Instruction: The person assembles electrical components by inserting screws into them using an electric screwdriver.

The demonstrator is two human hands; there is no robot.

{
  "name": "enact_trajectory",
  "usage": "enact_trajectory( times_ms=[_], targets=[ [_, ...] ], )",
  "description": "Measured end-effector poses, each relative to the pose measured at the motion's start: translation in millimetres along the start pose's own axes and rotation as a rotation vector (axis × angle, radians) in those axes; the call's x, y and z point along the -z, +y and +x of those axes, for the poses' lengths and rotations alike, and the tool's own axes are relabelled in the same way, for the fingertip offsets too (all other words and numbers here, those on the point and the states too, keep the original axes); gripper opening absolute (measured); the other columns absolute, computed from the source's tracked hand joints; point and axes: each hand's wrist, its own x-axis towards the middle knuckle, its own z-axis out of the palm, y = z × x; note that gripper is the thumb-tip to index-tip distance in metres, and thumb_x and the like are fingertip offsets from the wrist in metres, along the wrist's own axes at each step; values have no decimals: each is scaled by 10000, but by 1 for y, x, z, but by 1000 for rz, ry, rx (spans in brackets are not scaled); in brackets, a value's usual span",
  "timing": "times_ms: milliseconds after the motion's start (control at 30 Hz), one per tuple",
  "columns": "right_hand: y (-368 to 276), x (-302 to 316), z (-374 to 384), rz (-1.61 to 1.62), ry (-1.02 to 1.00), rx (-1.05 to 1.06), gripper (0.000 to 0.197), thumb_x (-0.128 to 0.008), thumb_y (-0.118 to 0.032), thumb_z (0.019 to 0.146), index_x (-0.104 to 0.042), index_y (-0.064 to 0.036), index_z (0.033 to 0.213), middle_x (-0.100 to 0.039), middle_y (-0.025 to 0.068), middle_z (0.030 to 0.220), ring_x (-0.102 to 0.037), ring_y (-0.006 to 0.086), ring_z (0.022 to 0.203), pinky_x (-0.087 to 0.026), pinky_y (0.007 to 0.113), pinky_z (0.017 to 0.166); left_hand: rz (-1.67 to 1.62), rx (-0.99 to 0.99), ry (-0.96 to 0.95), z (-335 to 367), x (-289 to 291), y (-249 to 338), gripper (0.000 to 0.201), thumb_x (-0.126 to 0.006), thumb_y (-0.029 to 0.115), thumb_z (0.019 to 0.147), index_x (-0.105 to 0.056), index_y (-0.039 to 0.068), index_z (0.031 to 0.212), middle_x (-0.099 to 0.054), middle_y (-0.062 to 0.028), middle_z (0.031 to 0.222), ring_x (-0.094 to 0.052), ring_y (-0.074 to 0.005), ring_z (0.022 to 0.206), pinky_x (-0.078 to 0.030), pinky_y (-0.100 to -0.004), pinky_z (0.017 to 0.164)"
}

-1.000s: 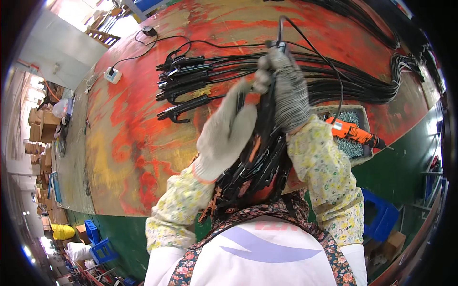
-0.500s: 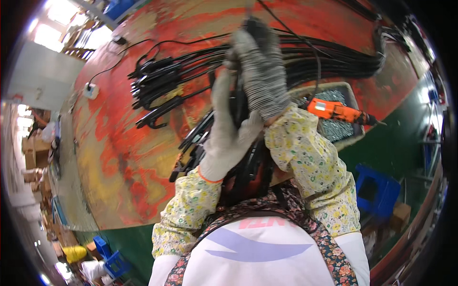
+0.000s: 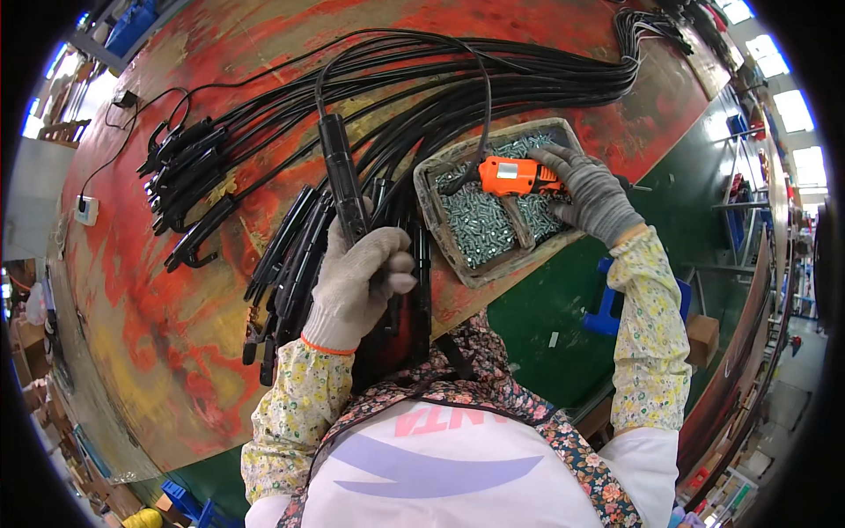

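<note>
- Left grip (image 3: 356, 282): clasping black handle (image 3: 338, 163), projecting ahead of it.
- Right grip (image 3: 591, 195): over orange driver (image 3: 519, 176) (hold cannot be told).
- Progress: apparently midway; handle pile (image 3: 299, 273) left of left grip, finished count unclear.

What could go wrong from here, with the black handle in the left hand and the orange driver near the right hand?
The black handle is held only by the left hand, so it might turn or slip.
The orange driver, with the right hand at it, lies over the tray; moving it could scatter screws.
The dark cord looping down beside the driver might snag.
</note>
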Motion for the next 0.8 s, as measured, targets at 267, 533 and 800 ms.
enact_trajectory(
  times_ms=[267, 533, 800],
  targets=[
    [2, 8, 8, 112, 46, 132, 756, -729, -39, 641, -433, -162, 1325, -547, 74, 1212, -592, 277, 1009, -510, 357, 848, 49, 55, 36, -10, -8, 3, 337, -513, 313, 951, -457, 214, 1269, -435, 48, 726, -312, -32, 456, -251, -162, 354],
    [-34, 34, 16, 1970, 355, 306, 508, -670, -79, 775, -456, 12, 1226, -587, 65, 862, -582, 171, 761, -498, 297, 644, -22, 10, -127, 11, 2, -7, 355, -539, 173, 925, -396, 170, 1250, -448, 9, 635, -367, -74, 407, -299, -222, 374],
    [-64, 18, 41, 1601, 993, 274, 456, -666, -45, 759, -465, 42, 1159, -567, 75, 702, -563, 172, 585, -507, 320, 567, 21, -9, -131, 8, -1, -8, 490, -557, 114, 908, -369, 174, 1356, -469, 21, 744, -332, -32, 437, -267, -184, 380]
  ],
)
